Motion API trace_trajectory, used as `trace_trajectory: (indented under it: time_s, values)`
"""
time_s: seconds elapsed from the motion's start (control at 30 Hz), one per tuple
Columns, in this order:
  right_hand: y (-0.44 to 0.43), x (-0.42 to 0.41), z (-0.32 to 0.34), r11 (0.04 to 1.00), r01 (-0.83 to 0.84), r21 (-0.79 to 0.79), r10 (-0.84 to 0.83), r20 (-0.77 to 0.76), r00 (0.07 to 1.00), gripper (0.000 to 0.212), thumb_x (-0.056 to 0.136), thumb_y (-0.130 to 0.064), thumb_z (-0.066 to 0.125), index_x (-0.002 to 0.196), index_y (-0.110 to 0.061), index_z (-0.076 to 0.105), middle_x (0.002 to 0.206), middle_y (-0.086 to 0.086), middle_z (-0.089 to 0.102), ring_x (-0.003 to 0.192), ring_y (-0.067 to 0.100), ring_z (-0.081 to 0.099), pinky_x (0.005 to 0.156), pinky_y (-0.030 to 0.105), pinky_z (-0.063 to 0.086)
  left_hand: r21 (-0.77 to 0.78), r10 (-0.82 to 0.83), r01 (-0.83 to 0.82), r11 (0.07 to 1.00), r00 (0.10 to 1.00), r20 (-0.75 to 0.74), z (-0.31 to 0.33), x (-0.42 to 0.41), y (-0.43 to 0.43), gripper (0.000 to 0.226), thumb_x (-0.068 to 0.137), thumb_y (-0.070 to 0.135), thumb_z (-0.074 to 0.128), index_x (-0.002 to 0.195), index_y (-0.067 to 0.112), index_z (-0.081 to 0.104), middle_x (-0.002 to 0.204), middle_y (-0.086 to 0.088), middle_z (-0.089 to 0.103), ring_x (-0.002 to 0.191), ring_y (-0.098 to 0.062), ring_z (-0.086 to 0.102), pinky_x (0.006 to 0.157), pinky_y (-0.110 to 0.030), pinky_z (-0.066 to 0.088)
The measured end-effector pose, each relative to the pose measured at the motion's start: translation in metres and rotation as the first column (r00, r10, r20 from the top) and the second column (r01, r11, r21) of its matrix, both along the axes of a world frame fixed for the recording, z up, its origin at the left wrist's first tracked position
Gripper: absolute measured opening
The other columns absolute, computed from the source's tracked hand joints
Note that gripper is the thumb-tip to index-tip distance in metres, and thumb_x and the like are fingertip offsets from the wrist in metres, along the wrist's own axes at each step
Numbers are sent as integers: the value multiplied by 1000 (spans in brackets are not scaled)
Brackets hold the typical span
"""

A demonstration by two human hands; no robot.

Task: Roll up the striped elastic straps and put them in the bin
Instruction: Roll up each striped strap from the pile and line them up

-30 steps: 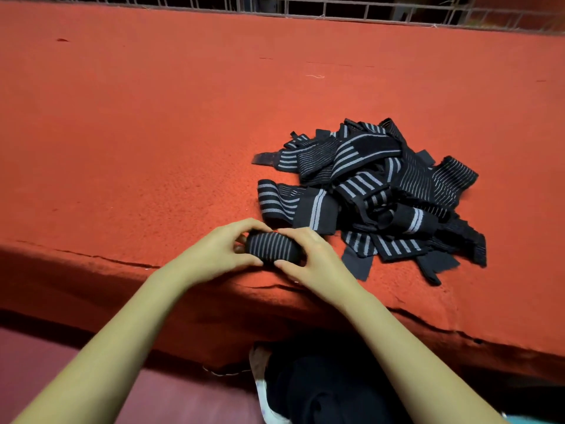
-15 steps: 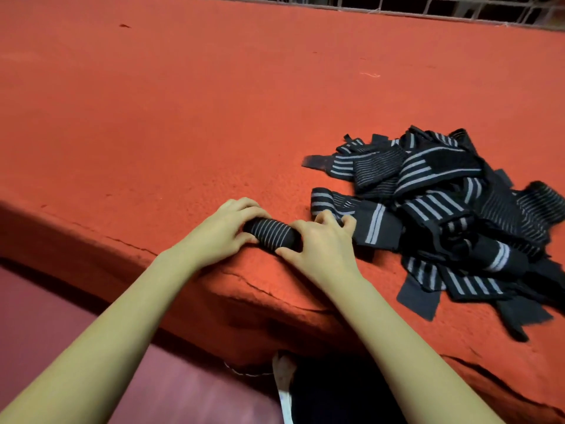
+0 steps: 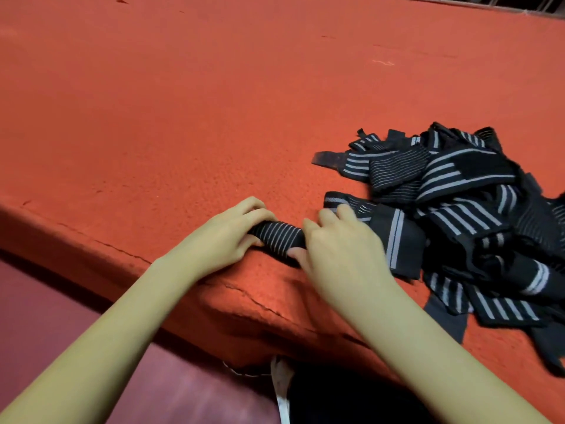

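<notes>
Left of the pile of straps (image 3: 458, 209), just beside it and close to the front edge of the orange-red tabletop (image 3: 183, 102): a rolled strap (image 3: 276, 240), black with thin pale stripes, lying on its side, tightly wound. Clamped at the end away from the pile by the left hand (image 3: 226, 237), fingers curled over the top, thumb tucked against the near side. Held at the pile-side end by the right hand (image 3: 339, 249), thumb pressed to the near face of the roll, forefinger bent over its top. Other fingers looser, raised, reaching just over a flat strap at the pile's left fringe; blurred, so contact there impossible to tell. Only the striped middle of the roll showing between the two hands. Pile itself a loose tangle of black bands with grey stripes, some broad-striped, some fine-ribbed, a few plain dark tabs sticking out to the left and toward the front. Below and left of the pile, along the tabletop's front edge, a long crack (image 3: 260, 301) in the covering. Far behind the pile, a pale thread (image 3: 383, 62) on the cloth and a strip of metal grid (image 3: 477, 1) at the back edge.
</notes>
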State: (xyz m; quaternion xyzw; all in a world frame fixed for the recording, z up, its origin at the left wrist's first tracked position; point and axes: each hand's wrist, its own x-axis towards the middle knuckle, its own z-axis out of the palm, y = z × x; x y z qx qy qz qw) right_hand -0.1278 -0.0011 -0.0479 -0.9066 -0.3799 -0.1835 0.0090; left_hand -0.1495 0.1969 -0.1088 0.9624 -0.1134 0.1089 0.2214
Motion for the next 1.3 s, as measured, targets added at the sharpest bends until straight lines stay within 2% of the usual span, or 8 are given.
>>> trace_trajectory:
  time_s: [0.13,0.37,0.43,0.57,0.77,1.03,1.23,1.3]
  values:
    - [10,22,-33,994,-80,78,102,-340,935,47,93,-45,54,126,-12,48,118,4,50,114,23,44,93,32,38,-6,35,-35,999,999,-3,0,3,6,42,86,5,65,125,17,55,123,2,47,108,-23,55,95,-42,45]
    - [36,58,-61,862,134,489,253,-644,722,44,78,-23,76,119,-21,60,113,3,62,96,13,59,90,20,46,-15,133,-133,991,991,-1,-2,14,35,42,87,9,64,126,21,53,123,6,46,108,-19,54,93,-37,45]
    - [47,66,-67,821,179,542,278,-654,703,43,77,-22,76,117,-21,61,113,2,63,97,13,59,88,15,45,-51,155,-155,987,988,-5,-5,23,44,43,87,5,63,126,19,53,124,6,46,111,-16,52,97,-33,42]
    - [77,82,-77,783,217,582,246,-612,751,41,79,-25,73,117,-20,58,113,0,63,104,22,54,93,40,45,-125,221,-212,969,973,64,-18,44,61,49,83,-5,62,127,11,51,124,2,47,117,-14,47,103,-20,32]
    - [98,100,-82,836,205,510,136,-553,822,43,89,-34,62,130,-29,50,120,-7,60,112,17,47,87,35,43,-219,335,-298,929,929,159,-31,62,69,47,80,-12,58,124,2,52,127,-9,49,120,-14,43,106,-9,23]
    - [103,108,-88,830,171,530,181,-547,817,49,91,-35,60,136,-22,47,131,-5,56,118,20,42,96,37,41,-238,385,-350,906,915,121,-35,65,69,49,87,-7,56,135,3,48,131,-15,48,124,-22,45,105,-14,24]
    - [92,99,-84,784,213,584,248,-608,754,75,87,-32,68,148,-11,30,150,7,36,134,25,35,115,38,26,-306,418,-387,870,908,41,-30,53,64,61,91,-10,53,146,7,34,136,-14,39,116,-16,46,97,1,27]
    - [80,94,-80,787,214,578,250,-616,747,70,88,-29,67,147,-10,33,147,9,37,133,27,39,113,41,30,-317,439,-416,852,898,2,-26,43,61,59,92,-7,53,146,8,34,136,-15,36,113,-20,50,102,-9,32]
